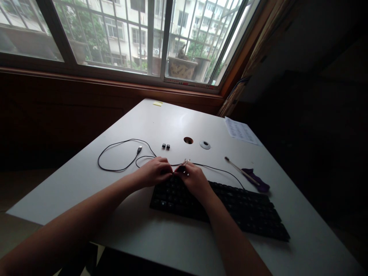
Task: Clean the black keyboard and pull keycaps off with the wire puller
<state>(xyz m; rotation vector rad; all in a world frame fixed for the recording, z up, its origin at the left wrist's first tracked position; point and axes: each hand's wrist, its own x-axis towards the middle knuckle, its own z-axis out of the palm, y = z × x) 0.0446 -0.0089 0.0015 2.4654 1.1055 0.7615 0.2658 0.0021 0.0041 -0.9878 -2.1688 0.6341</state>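
Observation:
A black keyboard (pixel 247 207) lies at a slant on the white table, partly covered by both hands and the right forearm. My left hand (pixel 155 171) is closed at its upper left corner, fingertips pinched together. Whatever is between those fingertips is too small or hidden to make out. Close beside it, my right hand (pixel 196 179) is closed around a keycap puller (pixel 181 168), a small dark piece with thin metal wire ends sticking up past the fingers. Two loose black keycaps (pixel 166 146) stand on the table beyond the left hand.
The keyboard's black cable (pixel 110 145) loops on the left, ending in a USB plug (pixel 139 150). Beyond the hands are a round table hole (pixel 188 140) and its grey cover (pixel 205 145). A brush (pixel 241 170) rests on a purple cloth (pixel 260 183) at right, near printed paper (pixel 241 130).

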